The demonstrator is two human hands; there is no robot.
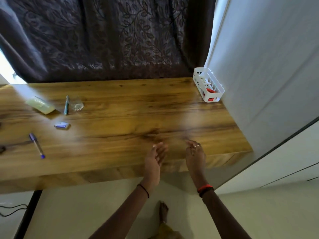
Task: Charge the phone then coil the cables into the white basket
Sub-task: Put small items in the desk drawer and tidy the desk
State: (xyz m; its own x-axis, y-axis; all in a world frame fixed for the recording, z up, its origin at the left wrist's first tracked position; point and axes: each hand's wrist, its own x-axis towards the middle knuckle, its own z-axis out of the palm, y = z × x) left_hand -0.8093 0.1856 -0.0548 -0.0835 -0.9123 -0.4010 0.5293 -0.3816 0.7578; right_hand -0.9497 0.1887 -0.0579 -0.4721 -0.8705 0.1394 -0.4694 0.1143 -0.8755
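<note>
The white basket [198, 83] is sitting at the far right corner of the desk [129, 107], pressed up against the pale wall [267, 66]. Red and white bits [210, 91] are showing through its slats, too small to make out.

Now to the near edge. Both hands are hovering just above the wood and holding nothing. The left hand [155, 161] is reaching forward with its fingers [159, 149] straight and loosely spread, blurred by motion. The right hand [196, 156] is hanging just beside it, apart from it, with its fingers [190, 144] loosely curled and a ring [197, 146] glinting on one. A thin black thread [143, 189] is circling the left wrist, and red and black bands [205, 188] are wrapping the right.

Over on the left of the desk a blue pen [36, 145] is lying nearest, and a small blue-and-white packet [62, 125] is lying beyond it. Farther back a clear glass [77, 104] is standing just beside a teal pen [66, 105], with a pale yellow-green packet [40, 105] lying to their left.

A dark leaf-patterned curtain [112, 37] is hanging behind the desk. Down on the floor a bare foot [163, 211] is showing between the arms, and a dark cable [12, 210] is trailing at the near left.
</note>
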